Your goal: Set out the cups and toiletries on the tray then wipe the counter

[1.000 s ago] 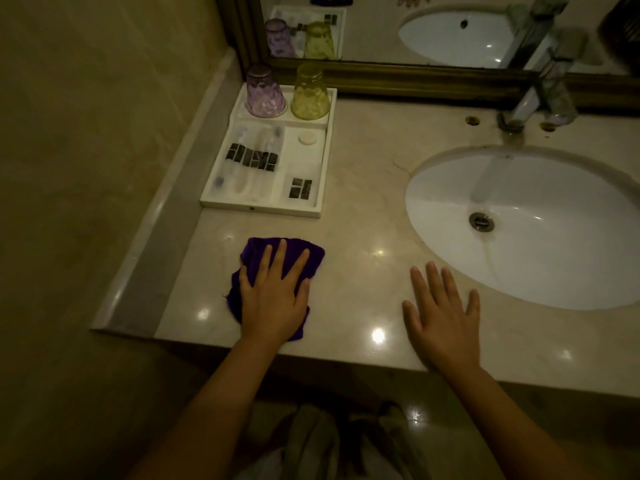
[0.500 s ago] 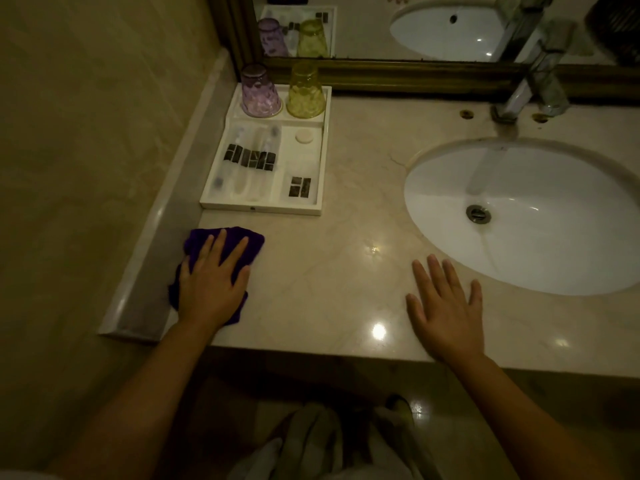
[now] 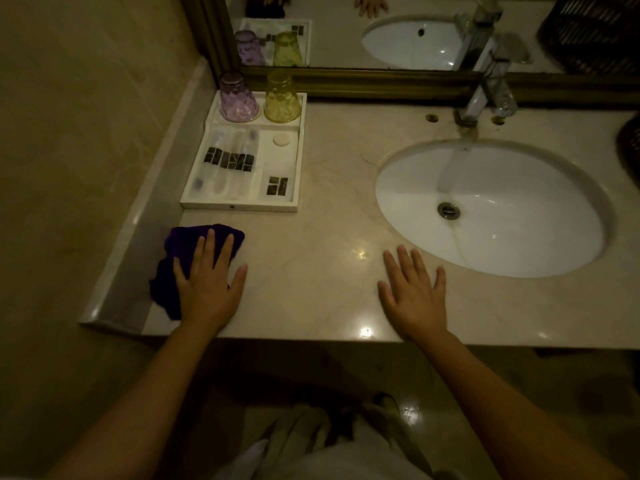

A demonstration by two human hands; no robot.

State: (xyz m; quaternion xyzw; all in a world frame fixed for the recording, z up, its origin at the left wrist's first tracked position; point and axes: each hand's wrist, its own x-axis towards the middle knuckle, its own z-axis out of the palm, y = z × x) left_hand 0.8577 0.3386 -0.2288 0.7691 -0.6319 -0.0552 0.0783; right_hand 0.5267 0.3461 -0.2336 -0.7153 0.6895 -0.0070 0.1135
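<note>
A white tray (image 3: 239,205) stands at the counter's back left. Upside down in its rear section are a purple cup (image 3: 238,98) and a yellow cup (image 3: 282,98). Wrapped toiletries (image 3: 227,160), a small round soap (image 3: 281,139) and a small packet (image 3: 277,186) lie in its front sections. My left hand (image 3: 207,285) presses flat on a dark purple cloth (image 3: 180,258) on the marble counter (image 3: 311,271), just in front of the tray. Flat on the counter by the sink's front rim lies my right hand (image 3: 414,296), fingers straight, holding nothing.
A white oval sink (image 3: 491,206) with a drain fills the right side, a chrome tap (image 3: 485,91) behind it. A framed mirror (image 3: 381,36) runs along the back. A raised ledge (image 3: 138,237) and wall bound the left. A dark basket (image 3: 630,147) sits at far right.
My left hand slid the cloth left toward the ledge, then slightly back right. My right hand stayed in place on the counter.
</note>
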